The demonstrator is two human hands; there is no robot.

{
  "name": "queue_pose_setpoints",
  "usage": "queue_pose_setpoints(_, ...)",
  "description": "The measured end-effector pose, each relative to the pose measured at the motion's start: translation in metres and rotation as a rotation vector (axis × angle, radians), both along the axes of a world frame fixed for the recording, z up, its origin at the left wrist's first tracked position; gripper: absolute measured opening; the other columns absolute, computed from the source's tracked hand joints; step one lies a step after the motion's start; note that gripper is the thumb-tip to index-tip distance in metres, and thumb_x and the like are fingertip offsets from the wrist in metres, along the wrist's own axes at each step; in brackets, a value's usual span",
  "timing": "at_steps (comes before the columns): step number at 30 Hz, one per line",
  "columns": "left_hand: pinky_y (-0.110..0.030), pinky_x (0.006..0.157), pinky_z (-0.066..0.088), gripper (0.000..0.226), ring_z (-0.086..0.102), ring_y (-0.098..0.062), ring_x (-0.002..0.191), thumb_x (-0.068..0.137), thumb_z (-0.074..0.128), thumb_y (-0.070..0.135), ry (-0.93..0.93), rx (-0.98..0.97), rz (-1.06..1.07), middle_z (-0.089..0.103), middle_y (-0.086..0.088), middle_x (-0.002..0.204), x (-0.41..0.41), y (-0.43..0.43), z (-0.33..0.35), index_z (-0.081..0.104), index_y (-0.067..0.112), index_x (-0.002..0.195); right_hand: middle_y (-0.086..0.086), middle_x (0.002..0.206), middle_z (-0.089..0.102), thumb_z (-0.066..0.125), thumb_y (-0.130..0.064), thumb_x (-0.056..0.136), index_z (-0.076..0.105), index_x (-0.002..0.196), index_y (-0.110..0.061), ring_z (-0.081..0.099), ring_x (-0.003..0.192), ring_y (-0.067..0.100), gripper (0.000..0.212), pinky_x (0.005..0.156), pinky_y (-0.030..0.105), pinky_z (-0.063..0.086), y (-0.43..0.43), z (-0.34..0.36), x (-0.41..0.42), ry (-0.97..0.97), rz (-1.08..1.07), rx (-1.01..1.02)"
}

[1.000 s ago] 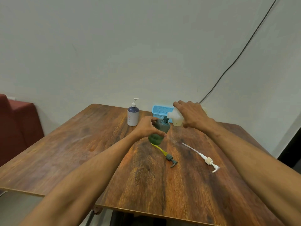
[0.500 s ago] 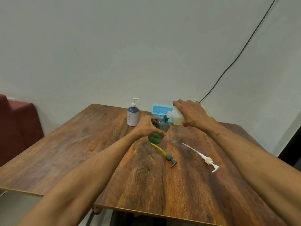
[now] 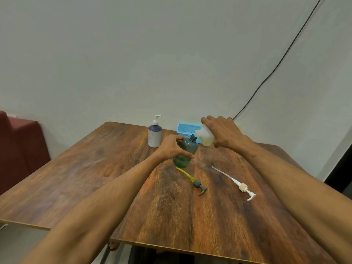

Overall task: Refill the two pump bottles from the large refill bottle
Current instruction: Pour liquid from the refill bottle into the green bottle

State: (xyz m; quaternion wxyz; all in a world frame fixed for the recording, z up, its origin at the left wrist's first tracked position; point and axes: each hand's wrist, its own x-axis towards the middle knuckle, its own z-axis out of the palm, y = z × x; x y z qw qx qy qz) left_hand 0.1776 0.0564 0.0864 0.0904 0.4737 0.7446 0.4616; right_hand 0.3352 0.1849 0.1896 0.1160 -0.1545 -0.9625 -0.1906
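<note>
Refill bottle [image 3: 205, 137] stays tipped over green bottle [image 3: 187, 148], seemingly unmoved.

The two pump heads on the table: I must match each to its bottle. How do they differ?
The dark pump head is grey-green with a yellow tube; the white pump head has a pale tube. The dark one lies left, nearer the green bottle; the white one lies right, with a longer-looking tube. Both lie flat on the table, detached.

We stretch both bare forearms over the table [image 3: 76, 178] toward its far edge. Our left hand [image 3: 172, 148] wraps fingers and thumb round the green bottle [image 3: 182, 161]; our right hand [image 3: 222, 132], knuckles up, grips the tilted white bottle [image 3: 204, 138].
</note>
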Motion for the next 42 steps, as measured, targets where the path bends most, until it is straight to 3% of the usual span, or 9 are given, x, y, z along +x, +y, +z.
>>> queue_pose_setpoints(3, -0.018, 0.075, 0.053, 0.069, 0.062, -0.005, 0.095, 0.057, 0.095, 0.041, 0.003, 0.0, 0.008, 0.069, 0.01, 0.102, 0.0001, 0.0, -0.0001, 0.069, 0.016, 0.117, 0.002, 0.114, 0.057, 0.085, -0.018, 0.071, 0.043, 0.13, -0.021, 0.057, 0.099, 0.027, 0.072, 0.087, 0.048, 0.047, -0.0007, 0.0015, 0.0005, -0.001, 0.0, -0.006)
queue_pose_setpoints(8, -0.027, 0.082, 0.059, 0.074, 0.064, -0.009, 0.099, 0.056, 0.095, 0.044, -0.001, -0.001, 0.006, 0.071, 0.007, 0.107, -0.0021, 0.0014, -0.0014, 0.07, 0.016, 0.119, 0.002, 0.114, 0.056, 0.084, -0.018, 0.072, 0.043, 0.13, -0.021, 0.057, 0.101, 0.028, 0.071, 0.086, 0.048, 0.045, -0.0016, 0.0035, 0.0014, -0.01, 0.0, -0.004)
queue_pose_setpoints(16, -0.029, 0.083, 0.059, 0.074, 0.064, -0.01, 0.1, 0.055, 0.095, 0.042, -0.015, 0.01, -0.004, 0.072, 0.007, 0.107, -0.0014, 0.0007, -0.0006, 0.07, 0.016, 0.119, 0.002, 0.113, 0.056, 0.084, -0.016, 0.071, 0.044, 0.128, -0.021, 0.057, 0.099, 0.028, 0.07, 0.085, 0.048, 0.045, -0.0027, 0.0047, 0.0015, -0.011, 0.003, 0.013)
queue_pose_setpoints(26, -0.015, 0.072, 0.051, 0.072, 0.061, -0.006, 0.096, 0.059, 0.094, 0.038, -0.01, 0.004, 0.004, 0.068, 0.008, 0.107, 0.001, -0.001, -0.0002, 0.067, 0.016, 0.122, 0.003, 0.113, 0.056, 0.081, -0.015, 0.074, 0.044, 0.127, -0.02, 0.056, 0.099, 0.028, 0.065, 0.083, 0.046, 0.042, -0.0044, 0.0061, 0.0012, -0.008, 0.007, 0.005)
queue_pose_setpoints(37, -0.03, 0.084, 0.059, 0.076, 0.063, -0.011, 0.101, 0.056, 0.095, 0.043, 0.003, 0.007, 0.019, 0.07, 0.004, 0.11, 0.0004, -0.0007, -0.0003, 0.068, 0.016, 0.122, 0.002, 0.112, 0.057, 0.082, -0.017, 0.073, 0.044, 0.125, -0.022, 0.056, 0.097, 0.027, 0.064, 0.082, 0.046, 0.044, -0.0027, 0.0051, -0.0007, 0.0, 0.012, 0.019)
queue_pose_setpoints(42, -0.028, 0.083, 0.058, 0.074, 0.063, -0.011, 0.102, 0.057, 0.095, 0.04, 0.0, 0.013, 0.01, 0.07, 0.004, 0.111, 0.0014, -0.002, 0.0011, 0.068, 0.017, 0.121, 0.002, 0.112, 0.056, 0.081, -0.016, 0.073, 0.044, 0.125, -0.022, 0.056, 0.098, 0.028, 0.064, 0.08, 0.045, 0.042, -0.0035, 0.0065, -0.0012, -0.003, 0.01, 0.03)
